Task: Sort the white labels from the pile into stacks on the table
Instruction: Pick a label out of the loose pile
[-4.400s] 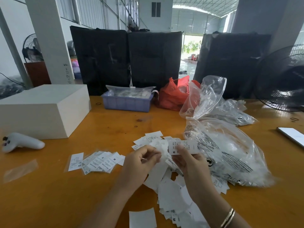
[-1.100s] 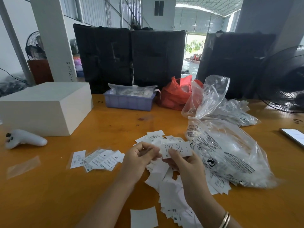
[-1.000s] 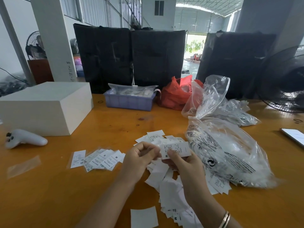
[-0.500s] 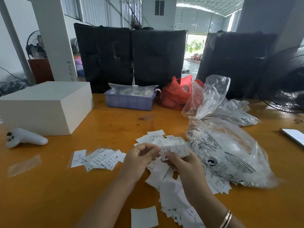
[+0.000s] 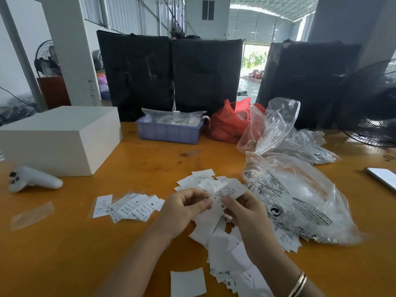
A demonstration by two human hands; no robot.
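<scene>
Labels, a small white bunch, pinched between left hand and right hand, above loose pile near centre of table. Sorted stacks left. Likely light, flimsy, slippery; best pinched at edges.

Both hands over label pile at centre; left hand and right hand pinch same printed label. Sorted stacks at 9 o'clock, clear bag at 3, purple tray at 12
</scene>
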